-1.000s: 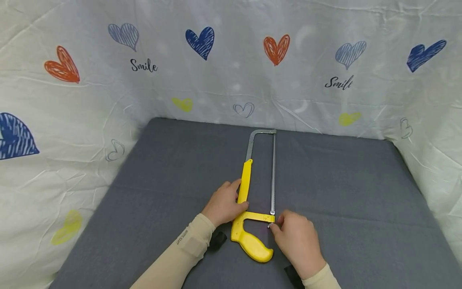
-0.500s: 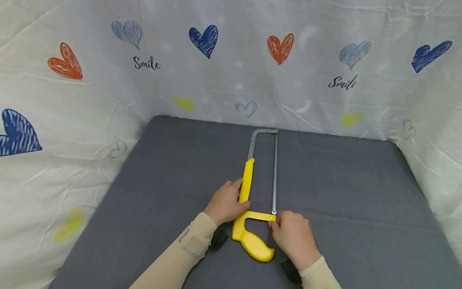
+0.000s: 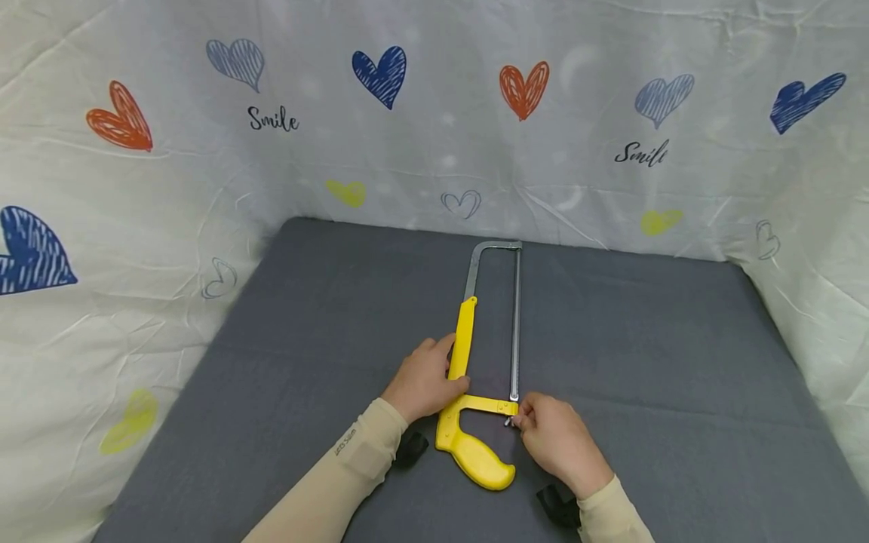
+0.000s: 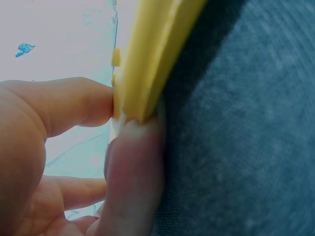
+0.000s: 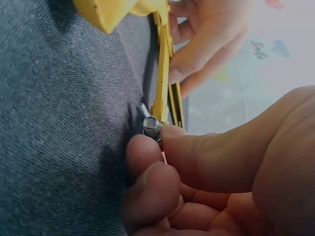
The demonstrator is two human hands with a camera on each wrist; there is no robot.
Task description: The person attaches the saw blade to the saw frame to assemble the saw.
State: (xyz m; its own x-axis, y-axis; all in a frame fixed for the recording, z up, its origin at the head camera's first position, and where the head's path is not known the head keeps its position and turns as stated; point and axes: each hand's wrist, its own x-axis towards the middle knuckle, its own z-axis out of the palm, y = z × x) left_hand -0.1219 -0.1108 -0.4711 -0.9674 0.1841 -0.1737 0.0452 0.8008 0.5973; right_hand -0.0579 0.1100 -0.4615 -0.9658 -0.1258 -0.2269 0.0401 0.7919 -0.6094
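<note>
A hacksaw with a yellow frame (image 3: 462, 339) and yellow handle (image 3: 483, 464) lies on the grey cloth, its silver end away from me. Along its right side runs the long metal blade section (image 3: 516, 324). My left hand (image 3: 422, 381) grips the frame above the handle, and the left wrist view has fingertips on both sides of the yellow bar (image 4: 147, 64). At the near end of the blade section, my right hand (image 3: 562, 439) pinches a small metal wing nut (image 5: 151, 126) between thumb and index finger. Those fingers partly cover the nut.
Grey cloth (image 3: 326, 302) covers the table around the saw. Behind and beside it hangs a white curtain (image 3: 421, 151) printed with hearts. Black wrist straps (image 3: 411, 450) show beside both sleeves.
The right fingers have shifted around the wing nut, which they covered half a second ago; its tip shows now. That hand has turned and moved slightly right. The left hand keeps its grip.
</note>
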